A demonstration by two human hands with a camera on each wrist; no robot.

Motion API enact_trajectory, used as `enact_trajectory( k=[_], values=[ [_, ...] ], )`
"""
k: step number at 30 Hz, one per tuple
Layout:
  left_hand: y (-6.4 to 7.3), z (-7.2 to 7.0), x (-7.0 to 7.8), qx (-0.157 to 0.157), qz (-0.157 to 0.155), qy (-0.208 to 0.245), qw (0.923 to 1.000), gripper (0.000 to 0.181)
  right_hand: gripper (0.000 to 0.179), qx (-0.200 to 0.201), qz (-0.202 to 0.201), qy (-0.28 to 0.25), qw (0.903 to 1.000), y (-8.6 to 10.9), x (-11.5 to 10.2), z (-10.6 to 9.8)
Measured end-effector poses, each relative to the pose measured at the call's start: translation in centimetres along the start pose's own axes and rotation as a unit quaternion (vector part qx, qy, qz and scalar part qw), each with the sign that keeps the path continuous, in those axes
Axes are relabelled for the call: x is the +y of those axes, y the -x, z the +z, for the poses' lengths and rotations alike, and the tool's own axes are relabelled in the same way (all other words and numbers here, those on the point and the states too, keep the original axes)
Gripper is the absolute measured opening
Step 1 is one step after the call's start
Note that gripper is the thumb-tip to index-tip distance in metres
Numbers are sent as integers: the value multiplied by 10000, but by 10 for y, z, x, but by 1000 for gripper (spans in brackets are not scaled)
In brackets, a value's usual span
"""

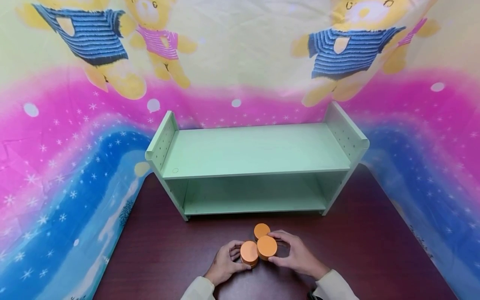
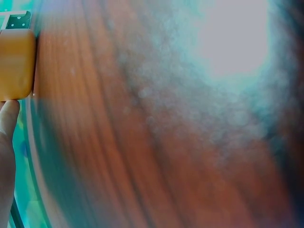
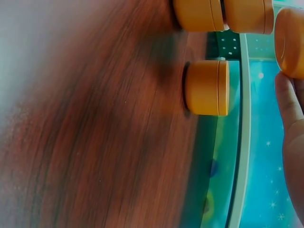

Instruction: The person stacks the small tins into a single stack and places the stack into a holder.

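Observation:
Several small round jars with orange lids and orange bodies are grouped in front of the shelf. My left hand (image 1: pixel 223 262) holds a stack of two, thumb and fingers at the sides of the upper jar (image 1: pixel 249 251); the lower jar (image 3: pixel 198 15) stands on the table. My right hand (image 1: pixel 296 255) pinches another jar (image 1: pixel 267 246) between thumb and fingers, raised above the table just right of the stack. Behind these, a single jar (image 3: pixel 207 88) stands on the table, touched by neither hand. In the left wrist view a fingertip meets an orange jar (image 2: pixel 16 64) at the edge.
A pale green two-tier shelf (image 1: pixel 251 151) with raised side panels stands at the back of the dark wooden table (image 1: pixel 157 250). A printed cloth (image 1: pixel 232 62) with teddy bears and snowflakes hangs behind and along both sides. Bright glare blurs part of the left wrist view.

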State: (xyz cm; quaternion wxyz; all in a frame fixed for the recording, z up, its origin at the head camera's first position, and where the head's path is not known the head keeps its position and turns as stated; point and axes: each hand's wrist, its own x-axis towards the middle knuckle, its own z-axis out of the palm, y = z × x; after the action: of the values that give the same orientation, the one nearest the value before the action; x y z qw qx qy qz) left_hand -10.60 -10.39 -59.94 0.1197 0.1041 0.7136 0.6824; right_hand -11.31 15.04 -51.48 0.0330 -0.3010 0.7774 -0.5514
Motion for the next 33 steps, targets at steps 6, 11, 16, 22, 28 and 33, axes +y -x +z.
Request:
enact_trajectory(
  k=[6, 11, 16, 22, 28, 33],
  values=[
    [-1, 0, 1, -8, -95, 86, 9999, 58, 55, 9, -107, -83, 9999, -2, 0, 2],
    [0, 0, 3, -8, -121, 54, 9999, 58, 55, 3, -14, -26, 10000, -3, -1, 3],
    [1, 0, 5, -9, -117, 95, 9999, 59, 55, -56, 81, -11, 10000, -5, -3, 4],
    [1, 0, 4, -7, -77, 75, 9999, 59, 55, -59, -48, 5, 10000, -7, -3, 6],
    [0, 0, 3, 7, -78, 90, 9999, 59, 54, -30, -193, 73, 9998, -9, -4, 9],
    [0, 1, 3, 26, -120, 94, 9999, 60, 54, -73, -173, 57, 9998, -11, -5, 11]
  ],
)
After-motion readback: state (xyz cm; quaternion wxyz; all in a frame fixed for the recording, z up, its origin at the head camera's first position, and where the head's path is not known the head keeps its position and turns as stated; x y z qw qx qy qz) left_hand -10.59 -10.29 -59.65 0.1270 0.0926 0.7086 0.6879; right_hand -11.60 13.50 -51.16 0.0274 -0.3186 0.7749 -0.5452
